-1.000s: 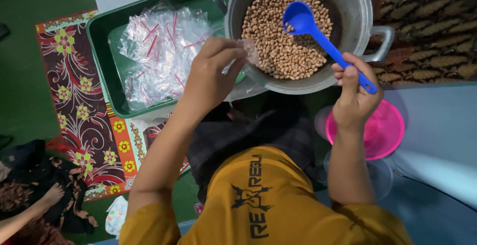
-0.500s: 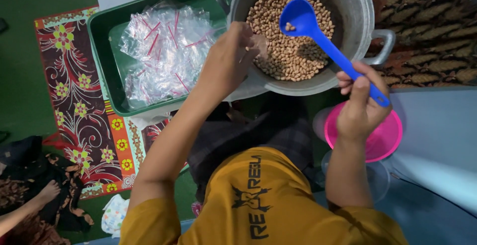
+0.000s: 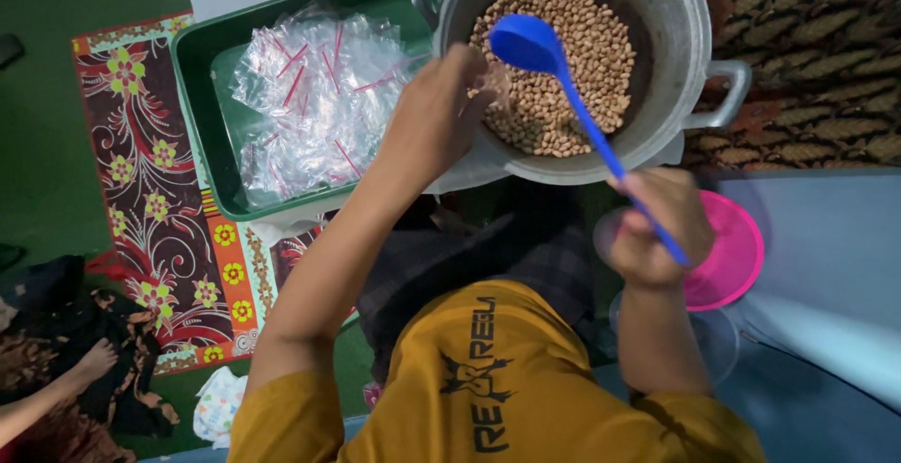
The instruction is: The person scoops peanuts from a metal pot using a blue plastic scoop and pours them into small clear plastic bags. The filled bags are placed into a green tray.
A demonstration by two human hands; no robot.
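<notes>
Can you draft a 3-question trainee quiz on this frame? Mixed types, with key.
1. True or false: the right hand holds the blue spoon by its handle.
2. Multiple choice: what lies in the green tray? A) peanuts B) clear plastic bags with red strips C) a pink bowl
3. Short answer: where is the bowl of the spoon in relation to the metal pot?

Key
1. True.
2. B, the clear plastic bags.
3. Over the pot's opening, above the peanuts, next to the left hand, whose fingers hold a small clear bag at the near rim.
</notes>
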